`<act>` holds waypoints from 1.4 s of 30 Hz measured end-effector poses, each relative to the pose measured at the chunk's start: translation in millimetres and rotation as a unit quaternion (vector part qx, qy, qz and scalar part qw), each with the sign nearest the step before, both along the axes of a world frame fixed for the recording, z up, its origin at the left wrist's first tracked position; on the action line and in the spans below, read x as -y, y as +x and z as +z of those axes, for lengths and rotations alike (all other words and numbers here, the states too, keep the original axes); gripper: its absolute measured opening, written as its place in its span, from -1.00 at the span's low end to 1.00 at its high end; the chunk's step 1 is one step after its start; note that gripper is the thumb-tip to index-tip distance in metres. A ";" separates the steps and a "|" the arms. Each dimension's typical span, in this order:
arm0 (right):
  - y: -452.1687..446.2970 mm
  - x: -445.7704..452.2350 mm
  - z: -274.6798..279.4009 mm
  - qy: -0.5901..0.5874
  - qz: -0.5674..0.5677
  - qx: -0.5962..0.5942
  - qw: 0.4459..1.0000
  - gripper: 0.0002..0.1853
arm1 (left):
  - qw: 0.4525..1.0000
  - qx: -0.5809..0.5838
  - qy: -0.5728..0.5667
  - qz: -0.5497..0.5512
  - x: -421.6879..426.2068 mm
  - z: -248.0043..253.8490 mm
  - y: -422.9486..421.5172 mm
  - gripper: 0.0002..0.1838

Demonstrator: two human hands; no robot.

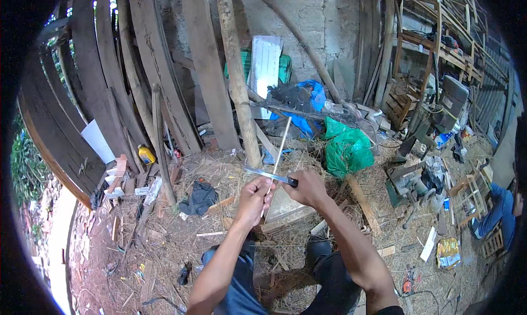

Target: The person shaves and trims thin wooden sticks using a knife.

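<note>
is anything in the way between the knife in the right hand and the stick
Nothing visible is: the right hand grips the knife, and its blade lies across the stick. The left hand holds the stick just below the blade, close by but not between them.

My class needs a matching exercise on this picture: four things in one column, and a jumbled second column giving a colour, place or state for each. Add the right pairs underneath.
Things
1. Knife
2. Thin stick
3. Plastic bag
4. Plastic container

Descriptions
A. Green and crumpled
B. Gripped in the person's left hand
C. Yellow, in the left part of the picture
D. Held by its dark handle in the person's right hand

Right pairs: 1-D, 2-B, 3-A, 4-C
</note>
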State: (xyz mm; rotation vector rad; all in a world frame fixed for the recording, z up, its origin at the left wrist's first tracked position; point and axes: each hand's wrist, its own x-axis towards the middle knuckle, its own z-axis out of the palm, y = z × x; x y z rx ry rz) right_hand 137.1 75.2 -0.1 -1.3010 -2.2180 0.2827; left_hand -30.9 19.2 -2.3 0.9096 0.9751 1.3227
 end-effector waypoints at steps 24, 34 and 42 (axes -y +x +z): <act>-1.4 -30.5 -12.7 0.150 -0.150 0.047 0.976 -0.81 | 0.998 -0.049 0.007 -0.029 0.6 13.8 15.3 -0.74; 52.8 -54.5 -23.3 -0.005 -0.328 0.050 0.943 -0.76 | 0.987 -0.138 -0.047 -0.067 12.4 7.2 1.6 -0.76; 9.1 -19.4 -4.3 0.019 -0.158 0.062 0.985 -0.84 | 0.937 -0.307 0.164 0.038 -5.9 -9.4 8.8 -0.79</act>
